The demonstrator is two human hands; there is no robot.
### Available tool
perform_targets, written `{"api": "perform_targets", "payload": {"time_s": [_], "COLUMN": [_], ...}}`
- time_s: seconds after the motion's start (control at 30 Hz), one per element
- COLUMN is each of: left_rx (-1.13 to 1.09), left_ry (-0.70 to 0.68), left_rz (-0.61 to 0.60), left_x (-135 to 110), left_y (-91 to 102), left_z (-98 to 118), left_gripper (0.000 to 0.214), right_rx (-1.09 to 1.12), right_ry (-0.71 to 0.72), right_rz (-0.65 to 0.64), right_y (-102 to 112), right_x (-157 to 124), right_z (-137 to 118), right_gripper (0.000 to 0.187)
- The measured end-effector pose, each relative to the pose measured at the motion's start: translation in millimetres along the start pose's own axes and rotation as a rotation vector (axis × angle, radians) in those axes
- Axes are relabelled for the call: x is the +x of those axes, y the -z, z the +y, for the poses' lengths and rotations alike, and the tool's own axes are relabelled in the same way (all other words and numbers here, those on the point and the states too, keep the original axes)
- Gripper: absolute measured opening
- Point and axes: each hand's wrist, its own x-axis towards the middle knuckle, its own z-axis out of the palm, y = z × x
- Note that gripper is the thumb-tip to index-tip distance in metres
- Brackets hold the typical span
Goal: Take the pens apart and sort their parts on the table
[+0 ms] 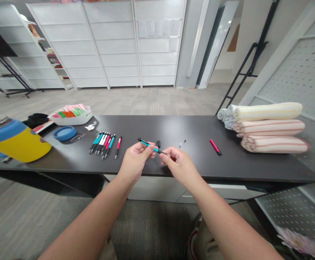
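Both my hands hold one teal and black pen (145, 143) above the dark table. My left hand (138, 159) pinches its teal barrel between thumb and fingers, with the black clip end pointing up and left. At the black grip end, my right hand (177, 161) closes its thumb and fingertips on the pen; the tip is partly hidden there. Just behind the hands lies a small black piece (158, 143). A row of teal, white and pink pens (103, 142) lies to the left, with a single pink pen (118, 147) beside it.
Tiny parts (184, 141) and a pink and black pen piece (215, 147) lie right of my hands. Rolled towels (273, 126) are stacked at the right end. A yellow and blue container (16, 139), a blue lid (64, 133) and a white basket (88, 115) stand at the left.
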Motion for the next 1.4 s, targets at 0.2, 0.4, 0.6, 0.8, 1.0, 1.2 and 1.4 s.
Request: {"api": "perform_targets", "payload": {"time_s": [0.2,0.4,0.6,0.8,1.0,1.2,1.4], "left_rx": [-0.035,-0.024,-0.030,-0.019,-0.014,-0.017,-0.018], "left_ry": [0.013,0.029,0.054,0.065,0.081,0.079,0.092], "left_rz": [0.043,0.023,0.015,0.008,-0.003,-0.020,-0.023], "left_x": [0.7,0.2,-0.4,-0.2,0.3,-0.6,-2.4], "left_y": [-0.8,1.7,0.2,1.7,2.1,1.7,2.5], "left_z": [-4.3,-4.8,-4.1,-5.5,-6.0,-3.2,-1.8], "left_gripper": [0.032,0.035,0.035,0.036,0.036,0.037,0.035], "right_rx": [0.049,-0.072,-0.081,-0.045,-0.132,-0.045,-0.071], "right_ry": [-0.046,-0.049,-0.044,-0.023,-0.030,0.028,-0.015], "right_rz": [-0.014,-0.031,-0.016,-0.009,-0.024,0.023,-0.016], "right_y": [-1.7,1.0,1.2,2.4,3.5,2.6,4.7], "right_x": [0.5,2.9,3.2,3.1,4.6,4.6,4.7], "right_z": [-0.8,-1.0,-1.9,-4.5,-6.0,-3.0,-2.9], "right_gripper": [0.029,0.035,0.033,0.024,0.038,0.024,0.031]}}
